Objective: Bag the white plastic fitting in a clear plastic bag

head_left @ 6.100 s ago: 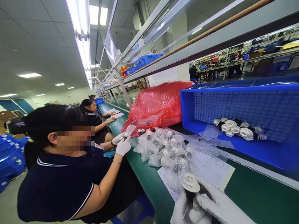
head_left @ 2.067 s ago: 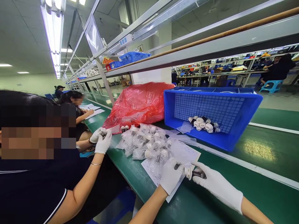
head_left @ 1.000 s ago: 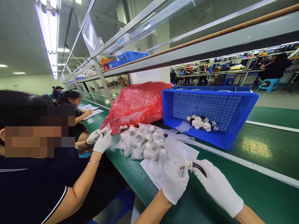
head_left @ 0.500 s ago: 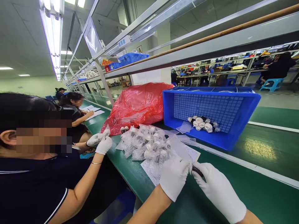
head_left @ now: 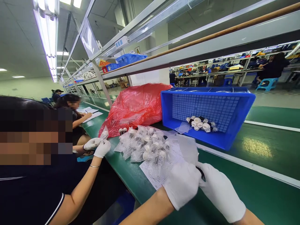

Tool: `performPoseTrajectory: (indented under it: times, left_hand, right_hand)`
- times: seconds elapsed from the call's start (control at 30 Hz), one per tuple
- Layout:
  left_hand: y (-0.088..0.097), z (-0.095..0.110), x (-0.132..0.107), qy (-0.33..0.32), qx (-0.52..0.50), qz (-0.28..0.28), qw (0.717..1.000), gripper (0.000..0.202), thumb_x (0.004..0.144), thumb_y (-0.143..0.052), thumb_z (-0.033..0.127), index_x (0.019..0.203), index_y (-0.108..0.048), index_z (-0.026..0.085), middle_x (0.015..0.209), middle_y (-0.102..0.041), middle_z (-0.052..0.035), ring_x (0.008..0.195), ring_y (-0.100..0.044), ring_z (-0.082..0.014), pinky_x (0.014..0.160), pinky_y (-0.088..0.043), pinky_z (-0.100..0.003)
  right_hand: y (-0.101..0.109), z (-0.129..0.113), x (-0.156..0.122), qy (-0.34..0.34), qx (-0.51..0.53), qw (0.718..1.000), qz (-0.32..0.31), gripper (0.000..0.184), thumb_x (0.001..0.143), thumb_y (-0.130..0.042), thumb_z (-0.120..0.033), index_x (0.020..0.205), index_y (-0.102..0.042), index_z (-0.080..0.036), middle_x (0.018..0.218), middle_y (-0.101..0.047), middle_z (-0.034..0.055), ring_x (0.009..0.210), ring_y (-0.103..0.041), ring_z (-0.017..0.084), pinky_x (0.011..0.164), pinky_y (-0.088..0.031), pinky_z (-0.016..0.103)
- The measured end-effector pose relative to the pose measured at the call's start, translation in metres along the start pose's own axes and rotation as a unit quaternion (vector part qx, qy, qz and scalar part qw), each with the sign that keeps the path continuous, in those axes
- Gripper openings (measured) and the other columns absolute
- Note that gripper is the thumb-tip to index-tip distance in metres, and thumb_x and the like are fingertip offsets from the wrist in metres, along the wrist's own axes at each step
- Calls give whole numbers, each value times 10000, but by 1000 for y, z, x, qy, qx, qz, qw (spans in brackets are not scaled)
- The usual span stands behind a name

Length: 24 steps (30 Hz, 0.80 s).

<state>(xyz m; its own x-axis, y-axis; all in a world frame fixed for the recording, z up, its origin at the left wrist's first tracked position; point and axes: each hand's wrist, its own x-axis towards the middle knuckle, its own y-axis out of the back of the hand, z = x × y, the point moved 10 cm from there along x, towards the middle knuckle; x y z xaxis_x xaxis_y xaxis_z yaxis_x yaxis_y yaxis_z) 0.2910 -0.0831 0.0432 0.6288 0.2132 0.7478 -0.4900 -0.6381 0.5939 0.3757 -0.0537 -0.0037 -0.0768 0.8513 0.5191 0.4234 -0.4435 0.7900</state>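
Both my hands wear white gloves and meet low over the green bench. My left hand (head_left: 182, 184) is closed around a small clear plastic bag (head_left: 188, 149) that stands up from its fingers. My right hand (head_left: 220, 191) is closed on a dark part (head_left: 201, 172) with only its black end showing between the two gloves. Just left of my hands lies a pile of bagged white-and-black parts (head_left: 146, 145) on a printed paper sheet (head_left: 161, 170).
A blue crate (head_left: 208, 107) with loose white parts (head_left: 199, 123) sits behind my hands, a red plastic bag (head_left: 138, 104) to its left. A co-worker's gloved hands (head_left: 97, 146) hold a small bagged part at the bench edge. More people sit farther along.
The white cap of the part, visible one second ago, is now hidden behind my left hand, and the clear bag stands higher. My hands have drawn closer together.
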Motion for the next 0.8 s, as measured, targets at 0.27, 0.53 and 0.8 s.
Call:
performPoseTrajectory:
  times: [0.27, 0.53, 0.8]
  left_hand:
    - [2, -20, -22, 104, -89, 70, 988, 156, 923, -507, 151, 800, -593, 193, 635, -575, -5, 572, -542, -158, 523, -390, -297]
    - [-16, -65, -47, 297, -301, 60, 904, 189, 940, -605, 378, 917, -676, 205, 787, -694, -19, 713, -661, -150, 629, -537, -260]
    - [-19, -67, -38, 325, -294, 1, 899, 78, 857, -689, 242, 797, -687, 193, 703, -674, 6, 614, -639, -128, 551, -505, -223]
  right_hand:
    - [0, 27, 4, -164, 196, 965, -50, 308, 918, -402, -507, 839, -578, -266, 708, -695, 35, 599, -624, 218, 537, -487, 326]
    - [-21, 6, -2, -195, 438, 861, -170, 452, 914, -423, -651, 826, -550, -226, 771, -594, 18, 605, -461, 150, 550, -395, 283]
    - [-26, 12, -6, -203, 417, 865, -191, 436, 922, -420, -642, 845, -539, -230, 775, -566, 4, 629, -424, 152, 576, -370, 288]
